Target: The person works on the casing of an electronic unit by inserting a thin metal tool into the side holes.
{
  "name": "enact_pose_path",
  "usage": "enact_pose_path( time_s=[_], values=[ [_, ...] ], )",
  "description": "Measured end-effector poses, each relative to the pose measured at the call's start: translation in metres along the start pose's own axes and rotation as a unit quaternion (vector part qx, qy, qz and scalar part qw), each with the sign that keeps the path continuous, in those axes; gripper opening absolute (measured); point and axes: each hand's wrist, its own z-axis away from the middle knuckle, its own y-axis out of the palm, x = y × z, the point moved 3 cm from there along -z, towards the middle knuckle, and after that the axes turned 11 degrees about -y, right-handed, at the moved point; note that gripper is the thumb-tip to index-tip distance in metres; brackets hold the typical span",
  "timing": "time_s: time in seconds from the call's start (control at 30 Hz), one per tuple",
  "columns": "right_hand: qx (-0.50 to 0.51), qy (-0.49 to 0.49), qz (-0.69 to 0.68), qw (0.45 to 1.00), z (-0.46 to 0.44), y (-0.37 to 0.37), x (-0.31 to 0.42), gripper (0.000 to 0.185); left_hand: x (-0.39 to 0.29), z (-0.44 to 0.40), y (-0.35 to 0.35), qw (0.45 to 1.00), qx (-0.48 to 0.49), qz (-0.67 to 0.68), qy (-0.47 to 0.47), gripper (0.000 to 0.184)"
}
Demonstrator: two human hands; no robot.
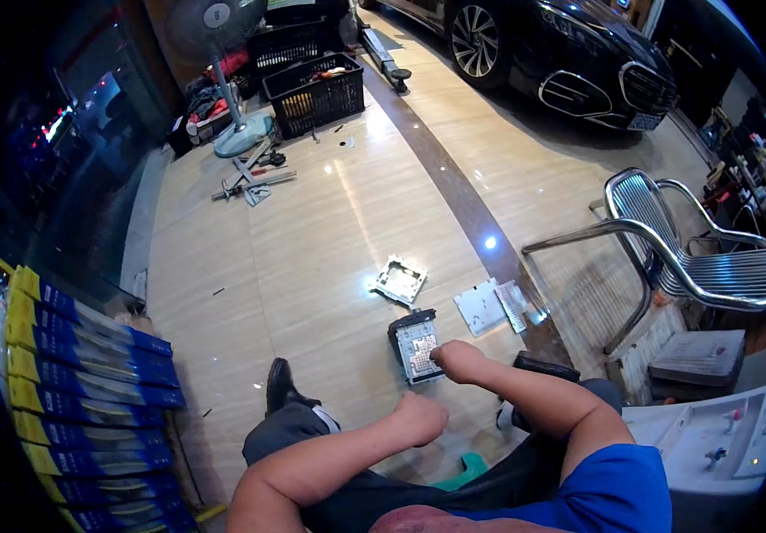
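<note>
A box-shaped electronic unit (417, 347) stands on the floor between my feet, its top open and a circuit board with metallic patches facing up. My right hand (459, 361) is closed at the right side of this board, fingertips against or just over it; whatever they pinch is too small to make out. Nearer to me, my left hand (422, 418) is curled closed just below the unit's front edge, and its fingers hide anything inside. Beyond the unit lies a metal frame-like cover (400, 280). To the right rest a flat metal plate (480, 307) and a narrow ribbed piece (511, 305).
A green object (463, 472) lies near my legs. Metal chairs (667, 240) and a water dispenser (711, 435) stand at right, a boxed-goods rack (90, 391) at left. Farther off are scattered tools (254, 180), a black crate (316, 96), a fan (227, 84) and a black car (560, 53).
</note>
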Motion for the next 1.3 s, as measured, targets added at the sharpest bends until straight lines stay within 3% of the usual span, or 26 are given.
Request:
enact_pose_path(
  time_s=[0.3, 0.47, 0.57, 0.63, 1.3],
  values=[
    [0.017, 0.006, 0.016, 1.000, -0.001, -0.007, 0.007, 0.022, 0.002, -0.002, 0.007, 1.000, -0.024, 0.002, 0.010, 0.017],
    [0.035, 0.014, 0.012, 0.999, -0.003, 0.000, 0.001, 0.018, 0.003, -0.003, 0.006, 0.999, -0.035, 0.007, 0.020, 0.017],
    [0.039, 0.033, 0.011, 0.999, -0.002, -0.002, 0.002, 0.015, 0.003, -0.003, 0.005, 1.000, 0.008, -0.005, 0.005, 0.033],
    [0.037, 0.044, 0.016, 0.998, 0.000, -0.005, 0.003, 0.014, 0.004, -0.006, 0.013, 0.999, -0.048, 0.016, 0.016, 0.016],
    [0.006, -0.022, -0.001, 1.000, -0.003, 0.008, -0.001, 0.018, 0.004, -0.007, 0.015, 0.999, -0.031, 0.017, 0.000, 0.012]
  ],
)
